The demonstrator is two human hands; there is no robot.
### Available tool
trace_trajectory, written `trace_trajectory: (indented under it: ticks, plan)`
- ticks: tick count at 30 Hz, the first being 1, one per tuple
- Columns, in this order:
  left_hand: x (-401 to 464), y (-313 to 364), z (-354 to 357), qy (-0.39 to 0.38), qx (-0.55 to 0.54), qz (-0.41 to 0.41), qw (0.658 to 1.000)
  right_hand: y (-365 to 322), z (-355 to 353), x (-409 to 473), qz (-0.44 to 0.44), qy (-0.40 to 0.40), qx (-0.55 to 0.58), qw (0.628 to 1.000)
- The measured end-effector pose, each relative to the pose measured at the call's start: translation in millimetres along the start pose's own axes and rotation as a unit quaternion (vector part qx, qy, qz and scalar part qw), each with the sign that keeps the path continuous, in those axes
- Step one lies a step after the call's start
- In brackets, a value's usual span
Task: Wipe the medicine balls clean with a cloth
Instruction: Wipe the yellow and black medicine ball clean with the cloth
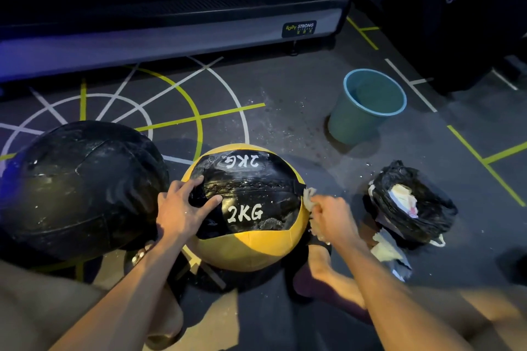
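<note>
Gripping cloth (pixel 309 196), right hand (pixel 332 215)

Head camera, one wide-angle view, tilted steeply down and forward.

I see from above and close behind the forearms, which enter from the bottom corners; the left hand (pixel 182 208) and right hand (pixel 332 218) meet the yellow and black ball (pixel 251 245) at lower centre, very near my lens. The black ball (pixel 77 191) fills the left edge, the blue bucket (pixel 368 107) sits further off at upper right, and the treadmill base (pixel 171 34) runs across the top, bowed by the lens. I have no second view to overlap.
</note>
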State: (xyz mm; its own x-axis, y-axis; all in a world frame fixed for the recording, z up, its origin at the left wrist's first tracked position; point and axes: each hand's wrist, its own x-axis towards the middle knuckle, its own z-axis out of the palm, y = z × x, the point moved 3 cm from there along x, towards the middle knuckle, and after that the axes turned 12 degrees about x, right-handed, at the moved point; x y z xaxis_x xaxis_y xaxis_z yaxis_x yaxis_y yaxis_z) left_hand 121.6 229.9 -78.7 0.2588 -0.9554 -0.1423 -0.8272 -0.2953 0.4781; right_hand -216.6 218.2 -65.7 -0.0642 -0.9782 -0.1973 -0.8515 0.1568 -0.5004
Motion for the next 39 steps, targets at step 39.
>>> trace_trajectory:
  ticks: [39]
  plan:
    - [10.4,-13.9,10.1,-0.007,0.030,0.002,1.000,-16.9,23.4,-8.4,0.064,0.085,0.143,0.984]
